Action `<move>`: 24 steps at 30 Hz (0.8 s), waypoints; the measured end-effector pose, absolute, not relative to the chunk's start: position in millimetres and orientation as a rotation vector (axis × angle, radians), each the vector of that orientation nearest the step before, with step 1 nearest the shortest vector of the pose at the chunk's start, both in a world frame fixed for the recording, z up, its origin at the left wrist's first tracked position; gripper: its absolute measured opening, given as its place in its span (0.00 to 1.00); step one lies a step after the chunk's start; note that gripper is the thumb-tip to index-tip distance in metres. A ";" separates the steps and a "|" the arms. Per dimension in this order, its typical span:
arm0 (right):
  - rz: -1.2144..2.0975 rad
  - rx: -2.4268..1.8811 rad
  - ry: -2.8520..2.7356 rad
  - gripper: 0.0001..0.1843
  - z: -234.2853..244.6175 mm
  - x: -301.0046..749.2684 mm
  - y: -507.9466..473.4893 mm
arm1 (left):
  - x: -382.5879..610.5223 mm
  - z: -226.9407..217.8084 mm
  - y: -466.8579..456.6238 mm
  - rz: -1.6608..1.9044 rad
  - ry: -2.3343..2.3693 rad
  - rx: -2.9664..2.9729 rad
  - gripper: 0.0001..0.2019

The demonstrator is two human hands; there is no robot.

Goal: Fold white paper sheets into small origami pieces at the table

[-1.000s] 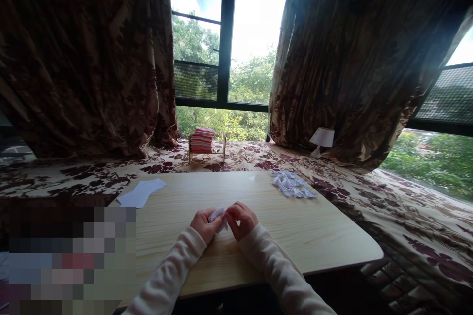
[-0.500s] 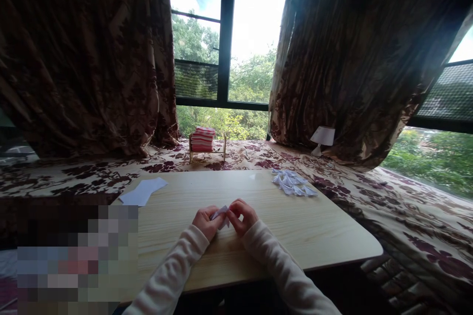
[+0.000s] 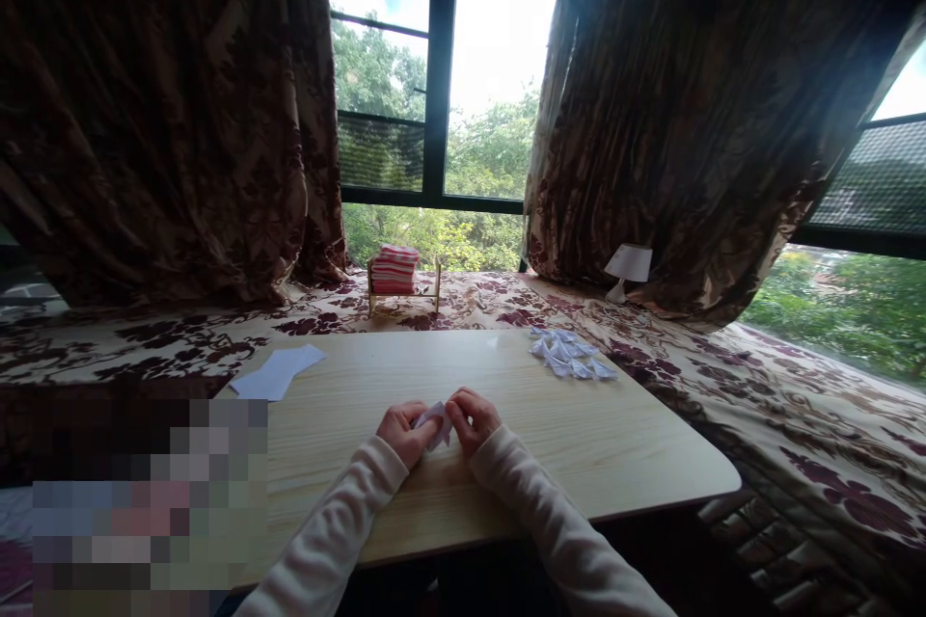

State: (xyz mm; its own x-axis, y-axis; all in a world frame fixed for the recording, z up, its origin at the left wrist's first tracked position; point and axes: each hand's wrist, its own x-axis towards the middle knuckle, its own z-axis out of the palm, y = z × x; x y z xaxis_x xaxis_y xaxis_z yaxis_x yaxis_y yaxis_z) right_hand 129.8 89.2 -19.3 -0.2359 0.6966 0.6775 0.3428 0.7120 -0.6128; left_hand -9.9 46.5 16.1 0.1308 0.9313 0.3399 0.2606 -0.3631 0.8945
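Note:
Between my hands, just above the near part of the pale wooden table, is a small folded piece of white paper. My left hand is closed on it, thumb on top. From the other side my right hand pinches the paper's edge between thumb and fingertips. Part of the paper is hidden by the fingers. A cluster of several folded white paper pieces lies at the table's far right. Flat white sheets rest at the far left.
Past the table's far edge, a flower-patterned cloth covers the sill. On it stand a small rack with folded red-and-white striped cloths and a small white lamp. Patterned curtains flank the window. A blurred patch hides the lower left.
My view has shifted slightly. Both hands stay on the folded paper in nearly the same place; the right fingers have moved a little at its edge.

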 end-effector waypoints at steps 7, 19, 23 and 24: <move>0.508 -0.907 -1.755 0.24 -21.0 131.2 92.8 | -13.1 11.6 53.3 1.338 1.178 1.530 0.11; 0.558 -0.874 -1.718 0.11 -23.1 127.6 91.0 | -17.3 9.4 59.3 1.387 1.157 1.321 0.16; 0.566 -0.897 -1.689 0.11 -22.5 128.5 91.5 | -16.1 8.5 57.7 1.378 1.139 1.344 0.15; 0.571 -0.908 -1.684 0.11 -22.8 128.1 91.3 | -15.7 8.6 56.7 1.376 1.137 1.352 0.14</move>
